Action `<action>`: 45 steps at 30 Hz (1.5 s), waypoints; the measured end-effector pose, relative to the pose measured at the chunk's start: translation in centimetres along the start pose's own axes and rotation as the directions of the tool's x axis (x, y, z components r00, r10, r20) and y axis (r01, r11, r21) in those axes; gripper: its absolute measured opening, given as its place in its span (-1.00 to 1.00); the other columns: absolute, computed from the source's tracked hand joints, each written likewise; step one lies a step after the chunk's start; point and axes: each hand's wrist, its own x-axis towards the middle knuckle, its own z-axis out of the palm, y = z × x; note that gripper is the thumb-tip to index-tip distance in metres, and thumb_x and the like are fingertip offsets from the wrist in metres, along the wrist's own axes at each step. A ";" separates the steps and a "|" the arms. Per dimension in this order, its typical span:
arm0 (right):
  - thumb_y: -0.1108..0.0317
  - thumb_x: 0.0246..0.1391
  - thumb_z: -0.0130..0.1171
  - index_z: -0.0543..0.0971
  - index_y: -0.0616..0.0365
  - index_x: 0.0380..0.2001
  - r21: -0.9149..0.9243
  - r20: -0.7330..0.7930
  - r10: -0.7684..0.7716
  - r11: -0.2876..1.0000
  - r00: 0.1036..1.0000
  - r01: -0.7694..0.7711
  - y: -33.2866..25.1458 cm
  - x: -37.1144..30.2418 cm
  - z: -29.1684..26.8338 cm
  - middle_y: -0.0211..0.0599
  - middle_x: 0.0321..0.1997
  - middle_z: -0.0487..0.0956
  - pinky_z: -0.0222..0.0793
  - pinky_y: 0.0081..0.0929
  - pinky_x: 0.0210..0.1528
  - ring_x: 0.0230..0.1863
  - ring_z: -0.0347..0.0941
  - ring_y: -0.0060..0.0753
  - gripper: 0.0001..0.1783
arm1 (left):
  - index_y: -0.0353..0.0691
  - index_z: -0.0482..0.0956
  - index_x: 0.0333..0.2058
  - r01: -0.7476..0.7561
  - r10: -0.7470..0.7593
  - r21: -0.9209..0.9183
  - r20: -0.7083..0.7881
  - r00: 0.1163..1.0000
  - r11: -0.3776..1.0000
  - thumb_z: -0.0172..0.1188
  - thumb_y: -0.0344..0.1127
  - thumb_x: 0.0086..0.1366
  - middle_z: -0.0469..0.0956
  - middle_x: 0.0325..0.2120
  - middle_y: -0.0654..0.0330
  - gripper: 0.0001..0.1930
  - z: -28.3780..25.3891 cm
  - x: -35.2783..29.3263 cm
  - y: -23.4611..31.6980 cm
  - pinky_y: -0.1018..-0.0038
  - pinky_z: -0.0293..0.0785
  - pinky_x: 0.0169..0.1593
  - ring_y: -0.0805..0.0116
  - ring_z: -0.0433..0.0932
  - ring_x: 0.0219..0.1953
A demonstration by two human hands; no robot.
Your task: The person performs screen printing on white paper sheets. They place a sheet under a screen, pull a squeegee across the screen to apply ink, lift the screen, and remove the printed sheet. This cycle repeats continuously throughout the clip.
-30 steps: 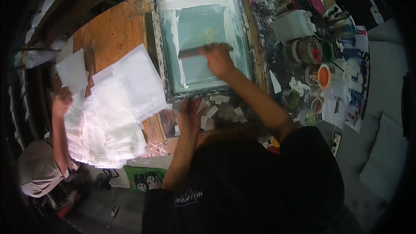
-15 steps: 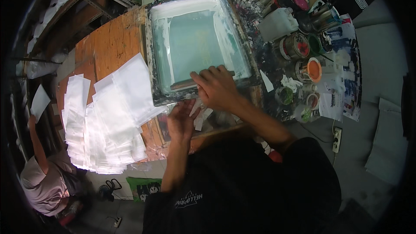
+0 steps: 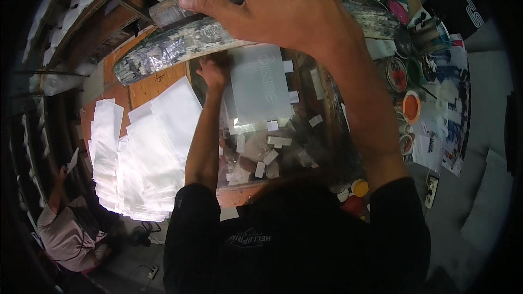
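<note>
My right hand (image 3: 289,11) is raised high and close, its thumb along a worn wooden squeegee (image 3: 166,13). The fingers are closed round that squeegee, their tips out of sight. Right under this hand is the paint-crusted near edge of the printing screen frame (image 3: 174,49), tilted up off the table. Below it lies a pale translucent sheet (image 3: 256,90) with a faint light print. My left hand (image 3: 215,71) reaches to the sheet's far left corner, under the raised frame. Its fingers are bent and blurred; whether they pinch the sheet is unclear.
A fanned stack of white sheets (image 3: 155,147) covers the table's left side. Small paper tabs (image 3: 269,156) lie on the glassy surface (image 3: 239,171). Paint cans (image 3: 396,73) stand at right. At lower left, another person (image 3: 68,234) holds a paper beside the shelves.
The screen frame has tilted up from the table, uncovering the printed sheet. My right hand has risen with the squeegee. My left hand has moved forward from the frame's near edge to the sheet.
</note>
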 end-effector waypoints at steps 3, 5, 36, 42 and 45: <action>0.01 0.27 0.16 0.66 0.25 -0.54 0.024 0.277 0.217 0.972 0.936 -0.233 -0.9 3.1 -1.2 -0.21 -0.77 0.50 0.42 -0.25 -0.51 -0.73 0.41 -0.35 -0.49 | -0.24 0.67 -0.06 -0.029 -0.003 0.183 0.171 0.985 0.983 0.17 -0.19 0.34 0.62 -0.04 0.13 -0.69 4.4 -1.5 -3.6 0.23 0.51 0.05 0.06 0.59 0.02; -0.01 0.26 0.18 0.65 0.25 -0.55 -0.092 0.391 0.374 0.925 0.841 -0.369 -1.5 4.4 -2.3 -0.20 -0.74 0.54 0.40 -0.24 -0.52 -0.71 0.41 -0.35 -0.48 | -0.30 0.69 -0.20 0.020 -0.002 -0.495 0.037 0.999 0.869 0.21 -0.29 0.34 0.69 -0.29 -0.05 -0.79 -0.5 -1.0 3.6 0.28 0.57 -0.18 0.10 0.68 -0.31; 0.06 0.37 0.08 0.64 0.26 -0.50 0.044 0.373 0.267 0.952 0.889 -0.304 -0.2 2.5 -4.0 -0.44 -0.73 0.39 0.30 -0.50 -0.65 -0.72 0.23 -0.63 -0.49 | -0.22 0.30 0.37 -0.199 0.228 -0.116 0.355 0.907 0.973 0.10 -0.03 0.42 0.06 0.45 -0.22 -0.36 -2.0 -14.4 15.3 -0.37 -0.26 0.43 -0.25 -0.09 0.52; 0.18 0.40 0.03 0.60 0.31 -0.52 0.141 0.245 0.148 0.972 0.958 -0.186 0.1 1.5 -4.0 -0.46 -0.74 0.35 0.17 -0.57 -0.75 -0.77 0.12 -0.64 -0.53 | -0.27 0.33 0.34 -0.076 0.066 0.028 0.277 0.959 0.997 0.06 -0.13 0.43 0.10 0.43 -0.22 -0.42 -3.6 -15.9 14.0 -0.41 -0.41 0.41 -0.21 -0.11 0.54; 0.21 0.41 0.02 0.61 0.31 -0.51 0.027 0.207 0.167 0.984 0.964 -0.177 0.0 1.4 -3.5 -0.42 -0.73 0.38 0.16 -0.60 -0.75 -0.78 0.13 -0.61 -0.54 | -0.26 0.33 0.33 -0.094 0.072 0.052 0.321 0.944 0.994 0.06 -0.12 0.43 0.10 0.44 -0.18 -0.42 -4.3 -17.3 13.7 -0.44 -0.43 0.40 -0.20 -0.14 0.54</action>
